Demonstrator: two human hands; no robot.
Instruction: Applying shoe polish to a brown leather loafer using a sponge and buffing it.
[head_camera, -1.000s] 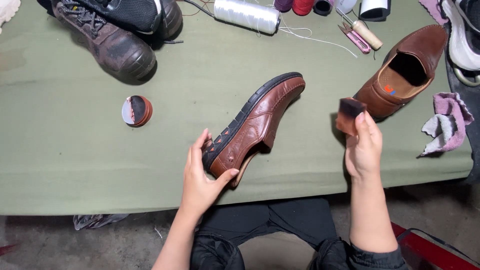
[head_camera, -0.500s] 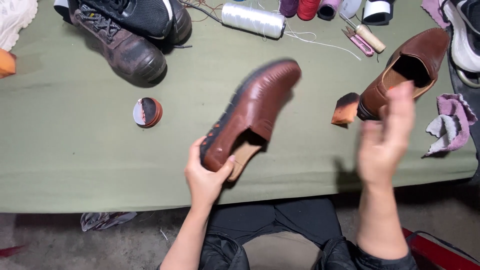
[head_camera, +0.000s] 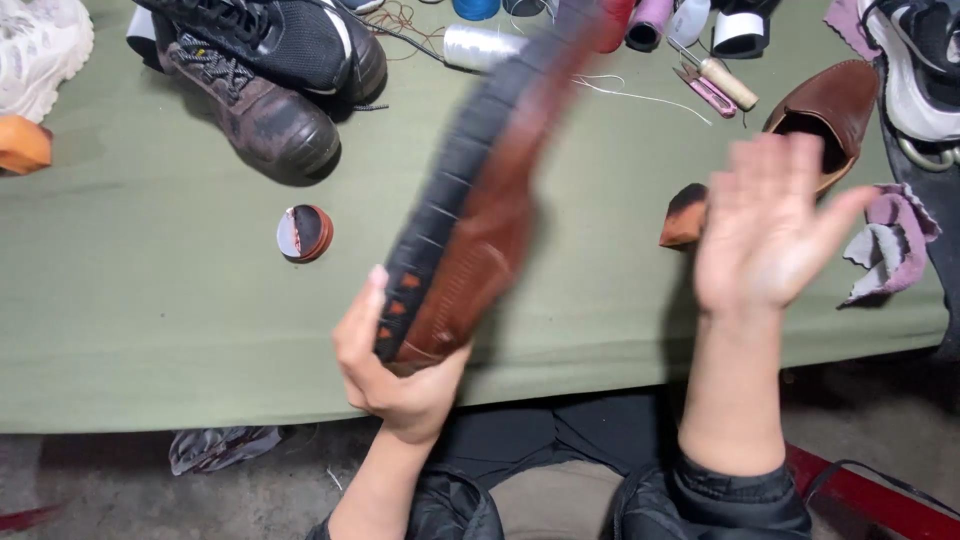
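Note:
My left hand (head_camera: 385, 365) grips the heel of a brown leather shoe (head_camera: 480, 210), raised over the green table (head_camera: 150, 300) and turned so its black sole edge faces me; the shoe is blurred by motion. Palm up, my right hand (head_camera: 765, 225) hovers empty with fingers spread, to the right of the shoe. A small brown polishing sponge (head_camera: 685, 215) lies on the table just left of that hand. The matching brown shoe (head_camera: 825, 110) rests behind the right hand.
A round polish tin (head_camera: 305, 232) sits left of centre. Worn boots (head_camera: 255, 100), a black sneaker (head_camera: 270, 35) and a white shoe (head_camera: 40, 50) lie at the back left. Thread spools (head_camera: 480, 45), small tools (head_camera: 715, 80) and a purple rag (head_camera: 895, 245) are at the back and right.
My right hand set the sponge down on the table and opened. My left hand lifted the brown shoe higher and rotated it, sole edge toward me.

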